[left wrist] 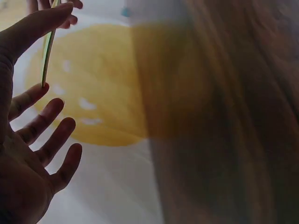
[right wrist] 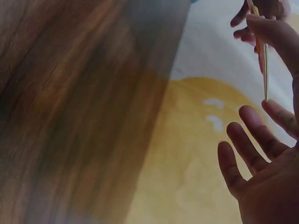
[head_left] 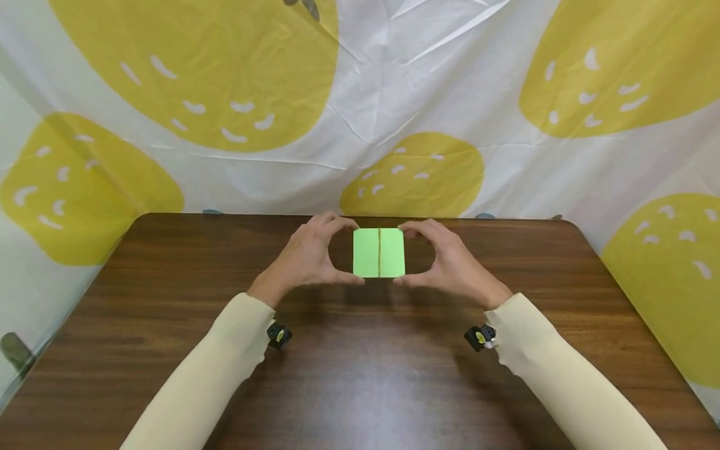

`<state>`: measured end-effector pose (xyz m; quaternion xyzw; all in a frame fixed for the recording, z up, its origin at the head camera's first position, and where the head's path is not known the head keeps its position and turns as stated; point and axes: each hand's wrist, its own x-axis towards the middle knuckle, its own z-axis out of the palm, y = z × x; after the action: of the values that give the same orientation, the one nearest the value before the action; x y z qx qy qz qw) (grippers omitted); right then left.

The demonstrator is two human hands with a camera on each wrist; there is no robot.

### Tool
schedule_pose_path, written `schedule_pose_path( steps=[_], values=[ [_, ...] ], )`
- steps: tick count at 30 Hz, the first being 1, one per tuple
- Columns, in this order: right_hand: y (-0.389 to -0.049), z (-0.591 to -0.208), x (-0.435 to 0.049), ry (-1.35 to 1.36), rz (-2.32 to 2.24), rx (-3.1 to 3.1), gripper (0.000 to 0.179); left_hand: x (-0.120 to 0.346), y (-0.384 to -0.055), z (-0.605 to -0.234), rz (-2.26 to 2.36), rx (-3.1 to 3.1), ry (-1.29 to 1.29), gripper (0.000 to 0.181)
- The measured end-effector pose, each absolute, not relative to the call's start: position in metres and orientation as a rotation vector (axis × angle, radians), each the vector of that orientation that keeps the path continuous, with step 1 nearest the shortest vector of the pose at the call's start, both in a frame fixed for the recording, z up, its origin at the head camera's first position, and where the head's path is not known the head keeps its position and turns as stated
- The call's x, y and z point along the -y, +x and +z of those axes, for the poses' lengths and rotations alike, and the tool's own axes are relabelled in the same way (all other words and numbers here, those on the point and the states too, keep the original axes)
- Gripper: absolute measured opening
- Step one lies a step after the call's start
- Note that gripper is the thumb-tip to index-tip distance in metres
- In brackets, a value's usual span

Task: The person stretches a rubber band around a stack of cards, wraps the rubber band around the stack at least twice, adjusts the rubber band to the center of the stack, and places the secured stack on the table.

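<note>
A thin, light green square card (head_left: 367, 253) with rounded corners is held up over the table, its flat face toward the head camera. Down its middle runs a narrow brownish line, like a band or cord. My left hand (head_left: 308, 257) pinches the left side between thumb and index finger at the upper and lower corners. On the opposite side my right hand (head_left: 452, 261) pinches it the same way. Both wrist views show the card edge-on, as a thin strip (left wrist: 46, 60) between thumb and index fingertip. The other fingers of each hand are spread off it.
A brown wood-grain table (head_left: 360, 375) lies under both forearms. Behind it and along its sides hangs a white cloth (head_left: 270, 178) with large yellow fruit shapes. Small dark devices (head_left: 279, 335) are strapped at both wrists, below the cream sleeves.
</note>
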<state>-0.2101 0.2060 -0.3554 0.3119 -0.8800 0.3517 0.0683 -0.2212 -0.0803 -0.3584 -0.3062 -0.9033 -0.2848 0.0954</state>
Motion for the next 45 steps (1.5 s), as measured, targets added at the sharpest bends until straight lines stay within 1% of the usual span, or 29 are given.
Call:
schedule_pose_path(
  steps=[6, 11, 15, 21, 30, 45],
  values=[
    [-0.238, -0.374, -0.205, 0.823, 1.103, 2.896, 0.086, 0.078, -0.243, -0.379, -0.918, 2.918, -0.794, 0.087],
    [-0.256, -0.390, -0.202, 0.770, 1.052, 3.027, 0.087, 0.074, -0.261, -0.393, -0.888, 3.045, -0.740, 0.090],
    [-0.267, -0.397, -0.200, 0.749, 0.954, 3.099, 0.084, 0.069, -0.270, -0.399, -0.840, 3.132, -0.701, 0.091],
    [-0.278, -0.401, -0.198, 0.700, 0.839, 3.159, 0.085, 0.060, -0.277, -0.400, -0.736, 3.227, -0.615, 0.090],
    [-0.285, -0.401, -0.196, 0.648, 0.778, 3.223, 0.086, 0.056, -0.279, -0.399, -0.742, 3.276, -0.540, 0.088],
    [-0.280, -0.401, -0.198, 0.653, 0.763, 3.243, 0.093, 0.055, -0.278, -0.405, -0.709, 3.288, -0.528, 0.093]
  ],
)
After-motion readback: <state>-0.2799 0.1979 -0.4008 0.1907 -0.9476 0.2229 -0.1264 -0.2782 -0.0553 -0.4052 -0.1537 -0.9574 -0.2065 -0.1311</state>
